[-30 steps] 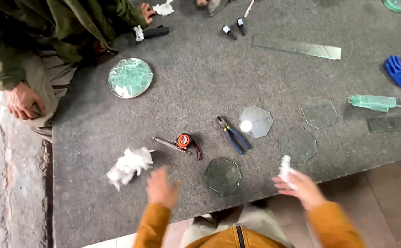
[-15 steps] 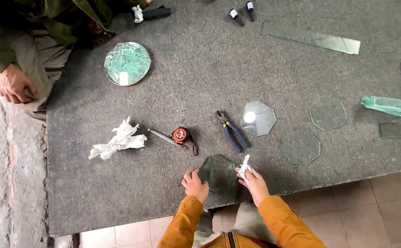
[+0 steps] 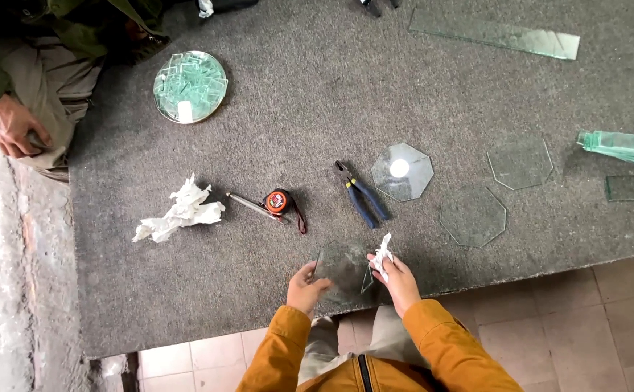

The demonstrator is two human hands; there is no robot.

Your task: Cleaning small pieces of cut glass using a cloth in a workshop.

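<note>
An octagonal glass pane (image 3: pixel 342 268) lies flat near the table edge (image 3: pixel 208 334), lower centre, with no clear long axis. The left hand (image 3: pixel 306 287) grips its left rim; the right hand (image 3: pixel 397 279) pinches a white rag (image 3: pixel 382 254). Best steady the rim, wiping lightly. Pliers (image 3: pixel 360 194) lie above.

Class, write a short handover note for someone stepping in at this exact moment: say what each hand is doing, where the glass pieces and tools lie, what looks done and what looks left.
Left hand grips the left edge of the octagonal glass pane at the table's near edge.
Right hand presses a white paper wad onto that pane's right side.
Three more octagons lie flat on the grey felt table; whether wiped, cannot tell.
Pliers, tape measure and crumpled paper lie to the left.
Another person's hand rests far left.
</note>
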